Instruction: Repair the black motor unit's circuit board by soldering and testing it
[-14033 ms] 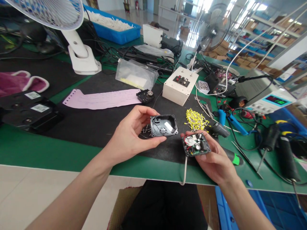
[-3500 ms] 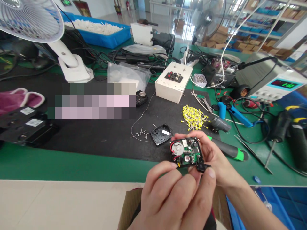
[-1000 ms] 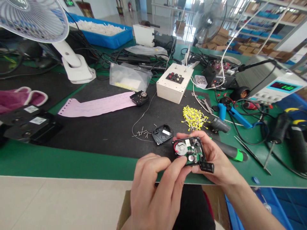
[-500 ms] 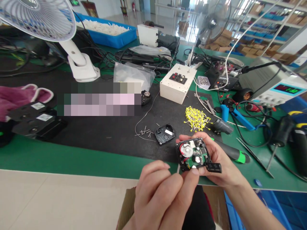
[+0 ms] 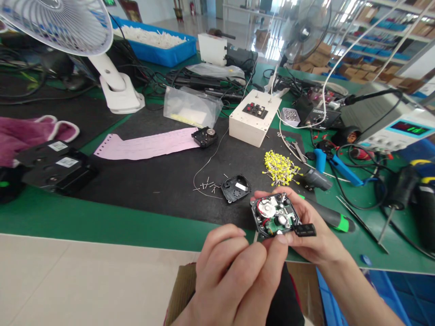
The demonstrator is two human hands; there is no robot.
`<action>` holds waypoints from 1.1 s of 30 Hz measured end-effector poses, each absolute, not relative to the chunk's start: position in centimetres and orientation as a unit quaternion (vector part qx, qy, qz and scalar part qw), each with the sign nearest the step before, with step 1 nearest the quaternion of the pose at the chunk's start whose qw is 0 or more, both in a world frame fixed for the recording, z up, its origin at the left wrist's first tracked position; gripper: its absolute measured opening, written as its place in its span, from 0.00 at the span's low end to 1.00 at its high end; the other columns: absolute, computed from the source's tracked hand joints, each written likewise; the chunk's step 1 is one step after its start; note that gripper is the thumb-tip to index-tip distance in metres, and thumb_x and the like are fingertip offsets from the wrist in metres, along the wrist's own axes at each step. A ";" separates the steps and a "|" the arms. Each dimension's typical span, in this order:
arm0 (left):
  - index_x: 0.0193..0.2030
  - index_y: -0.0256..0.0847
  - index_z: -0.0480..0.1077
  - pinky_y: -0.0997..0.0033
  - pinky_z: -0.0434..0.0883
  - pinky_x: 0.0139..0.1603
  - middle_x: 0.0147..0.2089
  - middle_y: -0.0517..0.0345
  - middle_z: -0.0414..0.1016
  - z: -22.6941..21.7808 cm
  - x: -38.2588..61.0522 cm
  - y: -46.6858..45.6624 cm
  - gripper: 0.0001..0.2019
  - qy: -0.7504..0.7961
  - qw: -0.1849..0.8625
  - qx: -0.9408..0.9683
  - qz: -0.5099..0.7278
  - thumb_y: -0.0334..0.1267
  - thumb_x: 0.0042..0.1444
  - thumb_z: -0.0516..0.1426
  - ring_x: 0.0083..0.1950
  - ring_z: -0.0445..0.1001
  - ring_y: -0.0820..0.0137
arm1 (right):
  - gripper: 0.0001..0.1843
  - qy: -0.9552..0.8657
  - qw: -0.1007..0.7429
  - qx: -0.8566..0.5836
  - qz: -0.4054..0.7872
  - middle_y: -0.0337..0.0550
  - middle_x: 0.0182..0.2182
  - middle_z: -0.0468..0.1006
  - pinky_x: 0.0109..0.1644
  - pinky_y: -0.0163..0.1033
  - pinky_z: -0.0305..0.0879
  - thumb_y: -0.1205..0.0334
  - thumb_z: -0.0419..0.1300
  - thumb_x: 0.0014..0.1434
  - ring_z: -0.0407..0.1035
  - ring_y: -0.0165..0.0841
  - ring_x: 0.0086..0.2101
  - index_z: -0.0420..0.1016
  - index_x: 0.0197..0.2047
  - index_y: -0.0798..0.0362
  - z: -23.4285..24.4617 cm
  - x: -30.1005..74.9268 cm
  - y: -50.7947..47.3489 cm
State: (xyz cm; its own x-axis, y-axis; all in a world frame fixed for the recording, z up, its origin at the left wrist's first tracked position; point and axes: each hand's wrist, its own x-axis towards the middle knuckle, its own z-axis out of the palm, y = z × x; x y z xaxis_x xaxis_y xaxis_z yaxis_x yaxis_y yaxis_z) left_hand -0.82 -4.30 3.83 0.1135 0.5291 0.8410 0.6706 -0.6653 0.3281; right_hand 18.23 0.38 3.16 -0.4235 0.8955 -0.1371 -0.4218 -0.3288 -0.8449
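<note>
My right hand (image 5: 311, 226) is closed round a small black housing (image 5: 254, 212), its open face up. Inside show a green circuit board (image 5: 272, 225), a round silver motor (image 5: 267, 208) and red wires. A black flap (image 5: 305, 230) juts from its right side. My left hand (image 5: 234, 271) is closed, fingertips pressed together at the housing's near edge; what they pinch is hidden. A thin pale strip (image 5: 256, 236) shows beside these fingers. On the black mat, just beyond, lies an open black cover (image 5: 235, 188) with a white label.
Loose screws (image 5: 208, 184) and a yellow-headed pile of small parts (image 5: 280, 167) lie on the mat. Behind stand a cream switch box (image 5: 249, 129) and a white fan (image 5: 118, 93). Tweezers (image 5: 362, 222), a screwdriver (image 5: 396, 194) and a power supply (image 5: 384, 115) are at right.
The view has shifted slightly, so the bench appears a little farther right. Both hands keep nearly the same hold at the housing.
</note>
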 end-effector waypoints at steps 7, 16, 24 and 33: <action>0.51 0.38 0.82 0.64 0.77 0.51 0.35 0.60 0.74 3.7 -0.8 -4.3 0.14 -0.405 0.066 -0.747 -0.523 0.22 0.60 0.65 0.40 0.73 0.72 | 0.37 -0.380 0.441 -0.308 0.752 0.52 0.66 0.71 0.56 0.34 0.73 0.71 0.78 0.50 0.75 0.35 0.57 0.69 0.59 0.47 3.3 18.3 0.3; 0.52 0.40 0.81 0.61 0.78 0.52 0.35 0.60 0.76 3.7 -0.8 -4.6 0.14 -0.413 0.063 -0.752 -0.511 0.24 0.61 0.66 0.40 0.73 0.71 | 0.37 -0.384 0.441 -0.304 0.752 0.52 0.67 0.70 0.57 0.34 0.73 0.72 0.78 0.51 0.73 0.35 0.59 0.67 0.59 0.47 3.4 18.2 0.4; 0.49 0.39 0.82 0.64 0.78 0.50 0.34 0.61 0.76 3.7 -0.6 -4.4 0.11 -0.402 0.075 -0.753 -0.516 0.23 0.63 0.64 0.39 0.73 0.73 | 0.39 -0.374 0.443 -0.310 0.753 0.49 0.67 0.69 0.58 0.40 0.74 0.72 0.79 0.48 0.68 0.42 0.65 0.69 0.58 0.44 2.9 18.4 0.2; 0.52 0.38 0.82 0.62 0.76 0.52 0.35 0.60 0.75 3.4 -0.9 -4.4 0.13 -0.392 0.075 -0.764 -0.507 0.23 0.63 0.64 0.39 0.73 0.71 | 0.37 -0.372 0.441 -0.301 0.760 0.50 0.67 0.70 0.60 0.40 0.73 0.73 0.78 0.49 0.67 0.41 0.65 0.69 0.58 0.45 3.1 18.4 0.2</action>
State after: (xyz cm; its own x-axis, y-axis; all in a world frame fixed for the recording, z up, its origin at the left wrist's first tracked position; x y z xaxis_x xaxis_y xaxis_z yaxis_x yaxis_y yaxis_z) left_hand -0.86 -4.42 3.42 0.1782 0.5230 0.8335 0.6750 -0.6813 0.2832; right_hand 18.44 0.20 3.07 -0.4306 0.8932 -0.1295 -0.4457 -0.3352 -0.8300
